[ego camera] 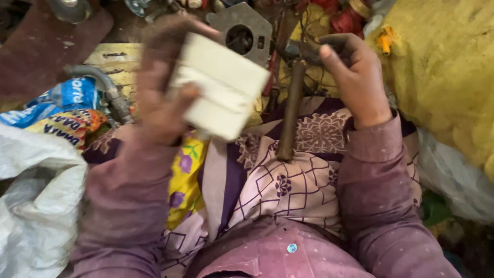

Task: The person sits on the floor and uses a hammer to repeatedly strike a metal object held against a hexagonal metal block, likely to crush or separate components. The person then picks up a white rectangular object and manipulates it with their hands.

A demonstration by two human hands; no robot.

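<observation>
My left hand grips a cream-white rectangular block, like a plastic switch housing, held up and tilted over my lap. My right hand holds a hammer by its dark metal head. Its brown wooden handle hangs down toward a purple patterned cloth on my lap. The two hands are apart, with the handle between them. Both arms wear dusty mauve sleeves.
A grey metal plate with a round hole lies beyond the block. A yellow sack fills the right side. A white plastic bag sits at the left, with blue and orange wrappers and a grey hose behind it.
</observation>
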